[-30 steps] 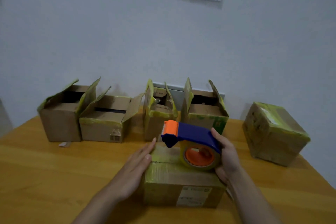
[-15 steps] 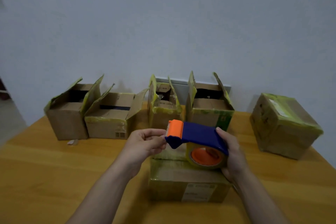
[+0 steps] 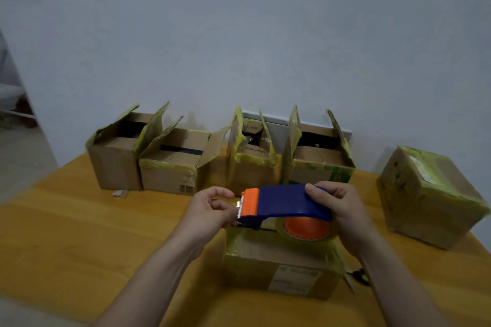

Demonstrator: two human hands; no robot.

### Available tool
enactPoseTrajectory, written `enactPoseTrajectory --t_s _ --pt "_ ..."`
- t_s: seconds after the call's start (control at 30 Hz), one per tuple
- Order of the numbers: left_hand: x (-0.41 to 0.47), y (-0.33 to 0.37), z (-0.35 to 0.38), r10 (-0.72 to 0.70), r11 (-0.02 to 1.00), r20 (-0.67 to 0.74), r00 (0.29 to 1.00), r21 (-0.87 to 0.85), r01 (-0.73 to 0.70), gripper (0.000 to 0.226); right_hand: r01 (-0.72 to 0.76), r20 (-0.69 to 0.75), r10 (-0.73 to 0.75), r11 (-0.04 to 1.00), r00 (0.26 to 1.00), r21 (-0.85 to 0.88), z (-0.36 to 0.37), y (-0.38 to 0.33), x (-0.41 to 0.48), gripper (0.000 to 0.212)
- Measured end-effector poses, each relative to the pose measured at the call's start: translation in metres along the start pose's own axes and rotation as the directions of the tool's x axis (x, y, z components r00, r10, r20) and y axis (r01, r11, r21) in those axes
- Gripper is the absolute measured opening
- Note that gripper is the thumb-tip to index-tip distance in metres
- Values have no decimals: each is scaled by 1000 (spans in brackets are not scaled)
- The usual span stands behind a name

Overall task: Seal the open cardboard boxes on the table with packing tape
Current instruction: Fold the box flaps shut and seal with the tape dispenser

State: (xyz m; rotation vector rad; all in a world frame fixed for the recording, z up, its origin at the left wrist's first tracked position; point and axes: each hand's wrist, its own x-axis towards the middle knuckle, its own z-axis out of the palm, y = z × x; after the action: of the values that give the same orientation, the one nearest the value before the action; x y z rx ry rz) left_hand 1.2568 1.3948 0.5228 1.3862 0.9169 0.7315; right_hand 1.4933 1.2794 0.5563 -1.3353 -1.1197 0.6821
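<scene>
A blue tape dispenser [image 3: 287, 202] with an orange blade end and an orange-cored roll hovers over a closed cardboard box [image 3: 279, 260] near the table's front. My right hand [image 3: 342, 210] grips the dispenser's rear. At the toothed blade, my left hand [image 3: 210, 210] pinches the clear tape end [image 3: 237, 204]. Several open boxes stand in a row at the back: the leftmost open box [image 3: 114, 156], a low open box [image 3: 172, 167], a narrow open box [image 3: 249, 164] and a green-printed open box [image 3: 318, 162].
A taped, closed box [image 3: 427, 196] sits tilted at the right edge of the wooden table [image 3: 79, 241]. A small scrap [image 3: 119, 193] lies in front of the left boxes. The white wall stands right behind the row.
My left hand left the front box's top, rose to the dispenser's blade and now pinches the tape end. The dispenser lifted slightly. The camera view shifted upward.
</scene>
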Motion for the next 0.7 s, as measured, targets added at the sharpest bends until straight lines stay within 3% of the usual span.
enactPoseTrajectory --t_s 0.2,0.47,0.7 --pt "0 -1 -3 -38 999 6 999 27 38 35 -59 -7 59 998 998 -21 -16 3 -2 59" --pt "-2 -2 -5 -88 996 42 995 -20 88 30 -104 30 106 993 994 -48 -23 -6 -2 30" --pt "-8 1 -10 -32 994 55 998 102 26 27 -94 63 103 986 993 -137 -20 -13 2 40"
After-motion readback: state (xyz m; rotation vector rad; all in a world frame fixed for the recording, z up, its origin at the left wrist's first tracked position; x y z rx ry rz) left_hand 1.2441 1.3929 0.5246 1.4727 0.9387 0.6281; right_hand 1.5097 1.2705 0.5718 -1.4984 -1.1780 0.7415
